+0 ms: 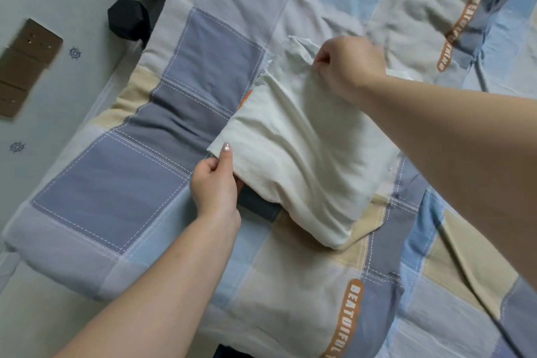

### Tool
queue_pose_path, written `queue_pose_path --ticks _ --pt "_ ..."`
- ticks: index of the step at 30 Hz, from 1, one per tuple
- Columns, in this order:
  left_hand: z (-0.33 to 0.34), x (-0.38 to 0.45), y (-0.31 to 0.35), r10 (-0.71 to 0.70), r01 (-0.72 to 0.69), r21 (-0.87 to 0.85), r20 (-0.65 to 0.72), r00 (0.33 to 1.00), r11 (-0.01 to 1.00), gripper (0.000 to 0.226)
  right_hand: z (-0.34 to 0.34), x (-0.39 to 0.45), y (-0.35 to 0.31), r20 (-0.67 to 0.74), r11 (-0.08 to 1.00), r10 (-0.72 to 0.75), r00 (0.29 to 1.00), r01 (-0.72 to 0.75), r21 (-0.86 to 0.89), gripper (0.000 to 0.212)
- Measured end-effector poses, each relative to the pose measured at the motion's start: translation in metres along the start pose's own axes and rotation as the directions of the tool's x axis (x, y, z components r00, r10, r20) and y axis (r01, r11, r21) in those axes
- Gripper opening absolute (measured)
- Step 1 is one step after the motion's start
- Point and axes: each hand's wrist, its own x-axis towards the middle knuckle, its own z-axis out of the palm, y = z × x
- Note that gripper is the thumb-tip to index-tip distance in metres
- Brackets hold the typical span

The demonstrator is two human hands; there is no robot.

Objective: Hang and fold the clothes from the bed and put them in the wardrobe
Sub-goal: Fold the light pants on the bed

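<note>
Folding a cream-white garment (pixel 293 151) is what I am doing here; it is lying partly doubled over on the patchwork quilt (pixel 122 183), which serves me as a flat bed for the crease. My left hand (pixel 216 183) is pinching the garment's near-left corner, thumb on top and fingers curled beneath, so that edge is staying taut and square. My right hand (pixel 348 67) is gripping the far edge of the garment in a curled fist, lifting it slightly, I judge to draw the cloth over into the next fold. The two hands are sitting well apart, at opposite ends of the garment. A dark cloth (pixel 258 206) is peeking out just under the garment's near side. Beyond the quilt's left edge, black dumbbells (pixel 128 19) are resting by the wall (pixel 35 183), well away from the garment.
</note>
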Motion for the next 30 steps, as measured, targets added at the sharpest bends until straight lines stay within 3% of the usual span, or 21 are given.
queue_pose_path --ticks 4,8,12,14,16,18,21,24,26,28,30 --pt "-0.021 0.004 -0.008 0.042 -0.042 0.005 -0.046 0.998 0.999 0.024 -0.009 0.022 -0.006 -0.123 0.977 0.090 0.988 -0.064 0.203 0.023" --pt "-0.023 0.010 -0.005 -0.042 0.042 -0.023 0.035 0.999 0.999 0.021 0.011 0.029 -0.017 0.011 0.969 0.126 0.992 -0.125 0.212 0.018" --pt "-0.024 0.020 0.006 -0.056 0.058 -0.018 0.098 0.994 0.998 0.024 0.021 0.036 -0.026 -0.006 0.974 0.084 0.996 -0.081 0.213 0.036" --pt "-0.026 0.025 0.009 -0.050 0.045 0.030 0.169 0.984 0.999 0.020 0.023 0.039 -0.033 -0.035 0.987 0.026 0.999 -0.020 0.162 0.035" --pt "-0.030 0.028 0.009 -0.005 -0.011 0.086 0.179 0.984 0.996 0.027 0.022 0.040 -0.040 -0.054 0.995 -0.042 0.998 0.047 0.087 0.024" --pt "-0.037 0.032 0.006 0.129 -0.157 0.200 0.149 0.980 0.967 0.033 0.015 0.045 -0.045 -0.095 0.995 -0.090 0.991 0.093 0.037 0.018" --pt "-0.044 0.037 0.005 0.271 -0.300 0.308 0.135 0.953 0.903 0.040 0.006 0.055 -0.044 -0.199 0.998 -0.012 0.980 0.025 0.064 0.018" --pt "-0.042 0.042 0.008 0.145 -0.180 0.319 0.130 0.981 0.931 0.038 0.014 0.053 -0.039 -0.138 0.994 0.077 0.988 -0.065 0.086 0.019" --pt "-0.040 0.044 0.013 0.098 -0.138 0.371 0.124 0.987 0.918 0.025 0.022 0.048 -0.041 -0.098 0.987 0.119 0.988 -0.107 0.120 0.024" --pt "-0.038 0.044 0.025 0.259 -0.297 0.437 0.145 0.955 0.849 0.006 0.021 0.032 -0.044 -0.137 0.975 0.102 0.985 -0.072 0.209 0.035" --pt "-0.028 0.038 0.044 0.502 -0.573 0.464 0.280 0.818 0.675 0.022 0.012 -0.004 -0.037 -0.247 0.947 0.041 0.968 0.041 0.319 0.048"
